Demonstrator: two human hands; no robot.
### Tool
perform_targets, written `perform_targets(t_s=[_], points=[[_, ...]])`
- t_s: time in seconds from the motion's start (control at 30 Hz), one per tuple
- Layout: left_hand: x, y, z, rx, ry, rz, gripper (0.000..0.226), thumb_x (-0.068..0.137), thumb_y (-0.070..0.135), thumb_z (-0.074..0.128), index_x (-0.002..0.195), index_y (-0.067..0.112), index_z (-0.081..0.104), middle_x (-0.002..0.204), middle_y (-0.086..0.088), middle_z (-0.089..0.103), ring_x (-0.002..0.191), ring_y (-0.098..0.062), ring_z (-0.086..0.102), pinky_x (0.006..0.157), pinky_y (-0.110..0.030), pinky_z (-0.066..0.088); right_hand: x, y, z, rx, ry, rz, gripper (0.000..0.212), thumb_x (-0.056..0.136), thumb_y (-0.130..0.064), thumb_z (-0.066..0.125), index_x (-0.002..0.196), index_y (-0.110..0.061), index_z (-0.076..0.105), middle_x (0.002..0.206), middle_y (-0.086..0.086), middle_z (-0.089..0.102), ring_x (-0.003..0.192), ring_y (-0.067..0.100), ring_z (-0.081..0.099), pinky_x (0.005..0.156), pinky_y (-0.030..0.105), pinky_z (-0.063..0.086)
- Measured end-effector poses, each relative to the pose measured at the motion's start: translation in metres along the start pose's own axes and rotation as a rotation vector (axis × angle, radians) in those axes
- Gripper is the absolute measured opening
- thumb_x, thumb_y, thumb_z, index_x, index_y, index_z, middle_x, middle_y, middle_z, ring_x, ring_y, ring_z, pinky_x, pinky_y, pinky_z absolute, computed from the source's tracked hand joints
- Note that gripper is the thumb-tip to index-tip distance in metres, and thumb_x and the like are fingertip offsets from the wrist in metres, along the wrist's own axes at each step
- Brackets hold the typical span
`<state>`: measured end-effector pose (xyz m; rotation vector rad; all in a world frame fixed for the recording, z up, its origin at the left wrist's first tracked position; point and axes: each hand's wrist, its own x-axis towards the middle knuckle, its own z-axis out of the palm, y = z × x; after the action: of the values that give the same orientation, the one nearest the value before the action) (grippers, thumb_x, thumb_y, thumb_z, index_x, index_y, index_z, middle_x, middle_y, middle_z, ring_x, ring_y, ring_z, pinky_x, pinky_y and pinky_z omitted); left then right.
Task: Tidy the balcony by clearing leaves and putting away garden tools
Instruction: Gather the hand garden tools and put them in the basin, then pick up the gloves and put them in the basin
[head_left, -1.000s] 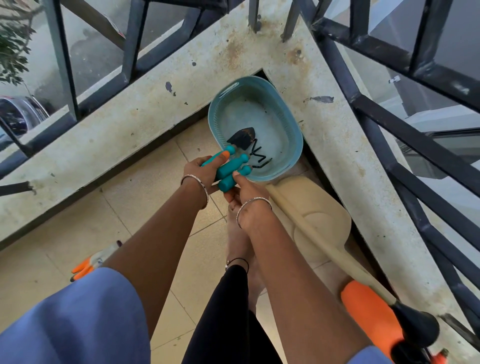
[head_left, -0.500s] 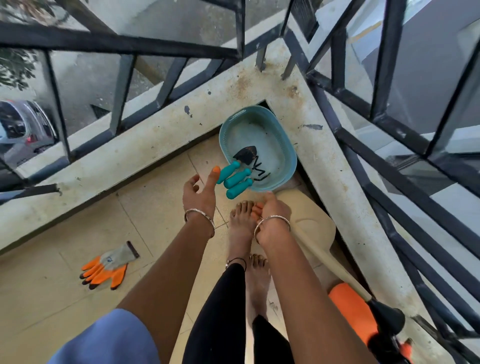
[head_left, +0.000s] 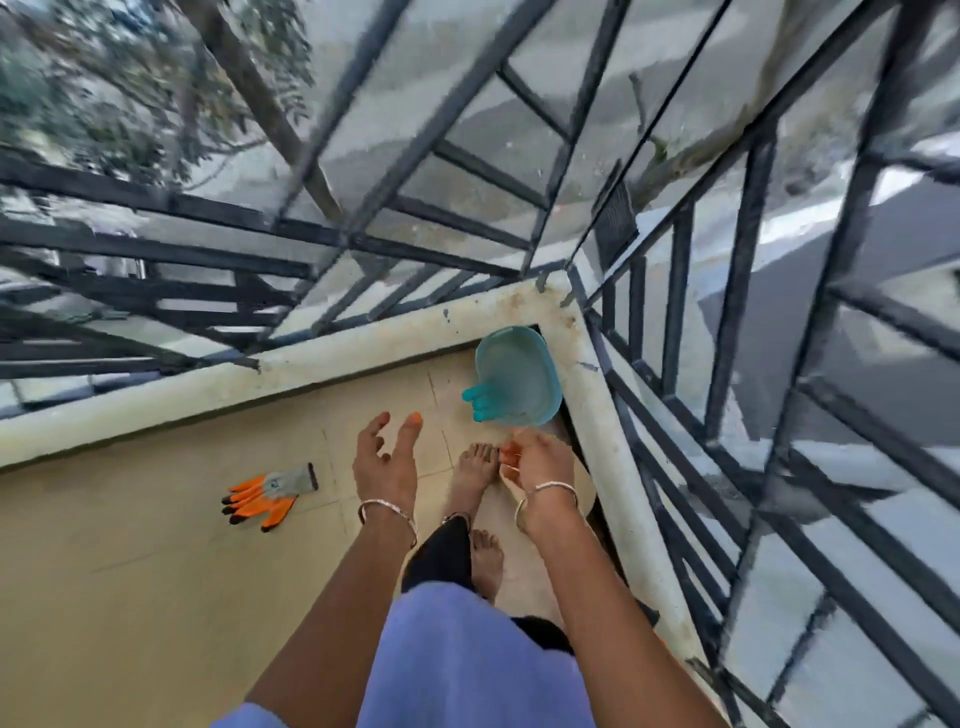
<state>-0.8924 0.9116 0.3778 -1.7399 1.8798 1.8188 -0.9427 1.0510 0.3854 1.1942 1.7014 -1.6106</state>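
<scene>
A teal plastic basin (head_left: 519, 358) stands on the floor in the balcony corner. The teal handles of the garden tools (head_left: 479, 401) stick out over its near left rim; the tool heads are blurred. My left hand (head_left: 385, 457) hovers over the tiles, fingers spread and relaxed, holding nothing. My right hand (head_left: 535, 457) hangs below the basin with loosely curled fingers, also holding nothing. Both hands are apart from the basin. A pair of orange and grey gloves (head_left: 267, 496) lies on the floor to the left.
A low concrete ledge (head_left: 311, 364) with dark metal railings (head_left: 675, 332) bounds the corner on two sides. My bare feet (head_left: 475, 478) stand on the beige tiles just before the basin. A beige dustpan edge (head_left: 584, 486) shows behind my right wrist. The picture is motion-blurred.
Both hands let go of the teal tool handles, left in the basin, and pulled back. The view rose and tilted up; the gloves came into sight.
</scene>
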Motion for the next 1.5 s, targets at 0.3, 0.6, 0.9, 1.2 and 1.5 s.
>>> perform_targets(t_s=[0.3, 0.6, 0.9, 1.2, 1.5], points=[[-0.096, 0.056, -0.170, -0.268, 0.135, 0.046, 0.042, 0.077, 0.046, 0.076, 0.113, 0.033, 0.059, 0.123, -0.005, 0.059, 0.112, -0.024, 0.057, 0.085, -0.038, 0.047, -0.171, -0.030, -0.001, -0.135, -0.232, -0.290, 0.016, 0.093, -0.001, 0.052, 0.082, -0.005, 0.064, 0.056, 0.007, 0.055, 0.039, 0.010, 0.046, 0.040, 0.019, 0.036], [-0.123, 0.044, -0.331, -0.594, 0.500, -0.032, 0.041, 0.086, 0.030, 0.073, 0.119, 0.014, 0.056, 0.112, -0.010, 0.061, 0.079, -0.014, 0.056, 0.054, -0.016, 0.047, -0.259, -0.013, 0.118, -0.546, -0.489, -0.420, 0.012, 0.090, -0.004, 0.057, 0.081, -0.005, 0.064, 0.057, 0.009, 0.057, 0.046, 0.018, 0.051, 0.042, 0.020, 0.041], [-0.095, -0.011, -0.450, -0.789, 0.732, -0.296, 0.046, 0.084, 0.034, 0.074, 0.119, 0.009, 0.058, 0.107, -0.008, 0.061, 0.094, -0.023, 0.056, 0.083, -0.032, 0.044, -0.284, 0.088, 0.259, -0.948, -0.650, -0.453, 0.019, 0.090, -0.006, 0.055, 0.074, -0.009, 0.064, 0.061, 0.012, 0.060, 0.050, 0.022, 0.055, 0.047, 0.023, 0.044], [0.005, -0.081, -0.484, -0.872, 0.704, -0.504, 0.033, 0.081, 0.042, 0.074, 0.104, 0.023, 0.059, 0.103, -0.003, 0.067, 0.091, -0.018, 0.063, 0.082, -0.038, 0.051, -0.150, 0.182, 0.333, -1.451, -0.466, -0.439, 0.017, 0.077, -0.022, 0.060, 0.076, -0.007, 0.068, 0.049, 0.005, 0.063, 0.043, 0.023, 0.060, 0.058, 0.034, 0.050], [0.139, -0.184, -0.419, -1.217, 0.778, -0.710, 0.009, 0.092, 0.023, 0.066, 0.091, 0.015, 0.061, 0.083, -0.004, 0.064, 0.071, -0.017, 0.062, 0.057, -0.026, 0.051, -0.022, 0.275, 0.400, -1.863, -0.453, -0.455, 0.022, 0.077, -0.023, 0.058, 0.099, -0.024, 0.064, 0.094, 0.010, 0.067, 0.085, 0.030, 0.065, 0.078, 0.032, 0.053]])
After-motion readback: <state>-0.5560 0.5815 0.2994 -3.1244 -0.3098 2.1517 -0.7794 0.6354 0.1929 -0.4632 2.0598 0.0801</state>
